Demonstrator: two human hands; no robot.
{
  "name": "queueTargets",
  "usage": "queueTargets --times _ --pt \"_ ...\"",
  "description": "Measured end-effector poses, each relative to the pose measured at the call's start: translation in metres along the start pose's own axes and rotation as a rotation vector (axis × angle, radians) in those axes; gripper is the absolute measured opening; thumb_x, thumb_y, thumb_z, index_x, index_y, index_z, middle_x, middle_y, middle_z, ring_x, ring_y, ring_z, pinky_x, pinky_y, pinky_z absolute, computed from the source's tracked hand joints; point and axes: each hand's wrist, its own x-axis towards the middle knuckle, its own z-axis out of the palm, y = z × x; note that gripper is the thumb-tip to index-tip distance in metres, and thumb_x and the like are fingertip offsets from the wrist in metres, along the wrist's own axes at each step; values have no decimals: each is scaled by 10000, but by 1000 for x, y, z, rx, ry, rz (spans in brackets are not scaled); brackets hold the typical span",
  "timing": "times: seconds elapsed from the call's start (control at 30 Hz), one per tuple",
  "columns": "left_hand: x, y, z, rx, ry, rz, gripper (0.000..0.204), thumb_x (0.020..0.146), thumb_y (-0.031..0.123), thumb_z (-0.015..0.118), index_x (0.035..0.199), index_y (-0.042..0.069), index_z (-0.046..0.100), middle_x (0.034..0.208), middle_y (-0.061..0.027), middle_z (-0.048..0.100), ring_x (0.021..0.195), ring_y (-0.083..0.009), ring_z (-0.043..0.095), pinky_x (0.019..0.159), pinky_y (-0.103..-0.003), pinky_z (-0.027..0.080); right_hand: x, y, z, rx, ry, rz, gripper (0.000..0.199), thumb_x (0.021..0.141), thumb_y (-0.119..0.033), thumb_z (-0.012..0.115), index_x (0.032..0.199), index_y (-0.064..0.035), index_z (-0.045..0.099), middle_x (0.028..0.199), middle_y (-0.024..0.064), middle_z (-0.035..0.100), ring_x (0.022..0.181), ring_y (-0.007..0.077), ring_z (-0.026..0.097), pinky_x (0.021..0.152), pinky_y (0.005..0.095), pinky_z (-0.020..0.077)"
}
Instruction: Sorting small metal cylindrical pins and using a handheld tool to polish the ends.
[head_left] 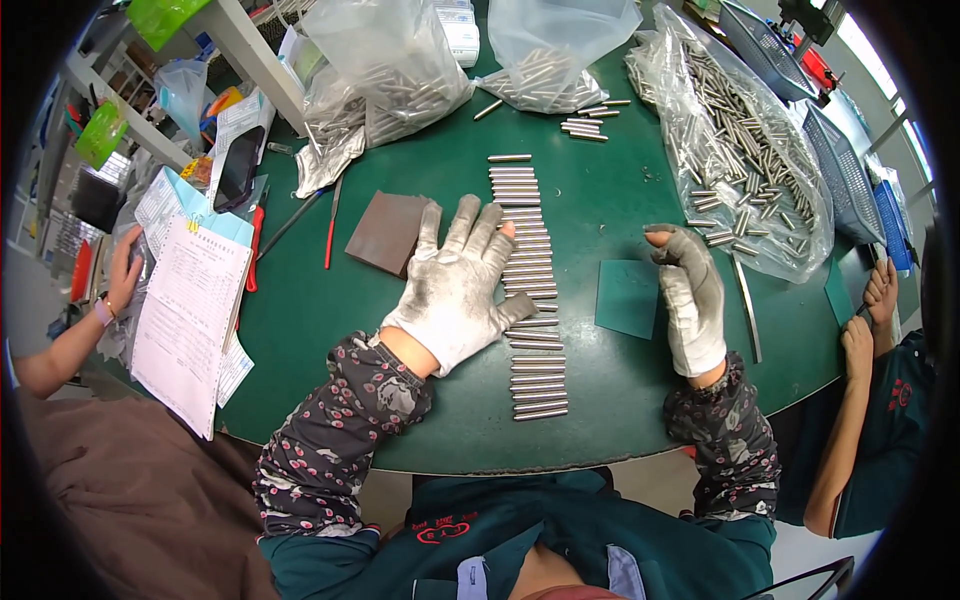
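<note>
My left hand, in a soiled white glove, lies flat with its fingers spread. Its fingertips and thumb rest at the left edge of a long column of short steel pins laid side by side. Beyond its wrist, to the left, is a brown square block or pad. My right hand, gloved too, hovers or rests by the right edge of a thin green square sheet. Its fingers are loosely bent and apart, with nothing visible in them; the palm is partly hidden.
Clear bags of pins stand at the back, and another opened bag spreads at the right. A steel strip, red-handled tools, a phone and papers lie around. Co-workers' hands show at both sides.
</note>
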Motion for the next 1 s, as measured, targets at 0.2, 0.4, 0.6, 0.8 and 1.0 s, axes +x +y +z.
queueTargets --times 0.2,0.4,0.6,0.8,1.0 --pt "-4 1 2 -40 21 1 720 755 461 611 1283 9 421 1370 -167 373 1314 -341 287 1091 -528 127 0 0 0 -1 -10 1 400 894 -332 484 1041 35 547 1020 134 559 835 205 509 778 296 414" --pt "-6 0 2 -66 26 2 726 750 457 618 1283 7 419 1374 -169 367 1321 -334 278 1095 -524 114 0 0 1 13 -10 22 398 885 -326 494 1040 36 550 1020 133 557 844 206 508 783 296 414" --pt "3 -2 -8 -130 179 -14 529 708 297 680 1150 43 540 1193 -143 509 1148 -334 448 989 -468 324 0 0 1 -1 -7 7 372 879 -298 495 1033 36 551 1017 135 560 849 212 513 784 303 418" --pt "30 -19 -3 -253 333 -162 145 727 90 638 871 80 625 840 -83 580 828 -283 564 734 -374 485 0 -1 0 3 -3 -11 346 877 -270 493 1031 34 550 1018 142 566 843 225 523 779 314 427" --pt "47 -19 13 -203 284 -133 102 749 138 643 839 92 636 840 -71 585 838 -261 576 738 -362 486 0 3 -2 -9 -1 -53 332 870 -251 500 1037 31 549 1018 149 569 838 239 528 770 317 429"
